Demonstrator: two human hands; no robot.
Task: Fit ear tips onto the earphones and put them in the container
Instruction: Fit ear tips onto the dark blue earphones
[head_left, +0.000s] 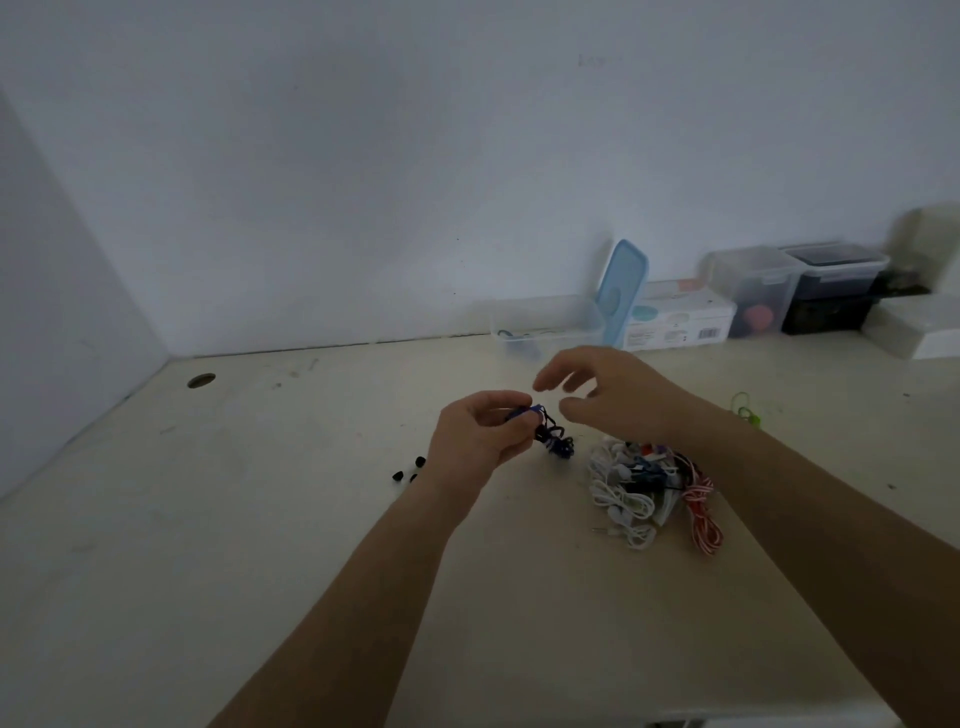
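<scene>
Starting with the bench (260, 545), we find the work set near its middle, where both arms reach it without stretching. Against the back wall stands the clear container (545, 325), its blue lid (623, 286) propped upright beside it. We take it that the container is left open so finished sets can go straight in. Something bluish lies inside, too blurred for us to name. The storage boxes (779, 291) to its right are dim and soft.

The pile of earphones (644, 483), a tangle of white, red-striped and dark cords, lies just beside the right forearm, probably as the supply. We cannot make out how many sets it holds or which already wear tips.

The left hand (475, 441) is raised just above the bench, its grip clamped on the blue-black earphone (553, 439). The fingers curl round one end and the bundled cord dangles below. We judge that the end is held out towards the other hand for fitting. The right hand (608, 392) hovers just beside it, grip apart, fingers loosely spread and holding nothing we can see, though blur softens the fingertips.

Three black ear tips (410, 470) lie on the bench just left of the left wrist, within easy reach. The left fingers hide whether the held bud already carries a tip.
</scene>
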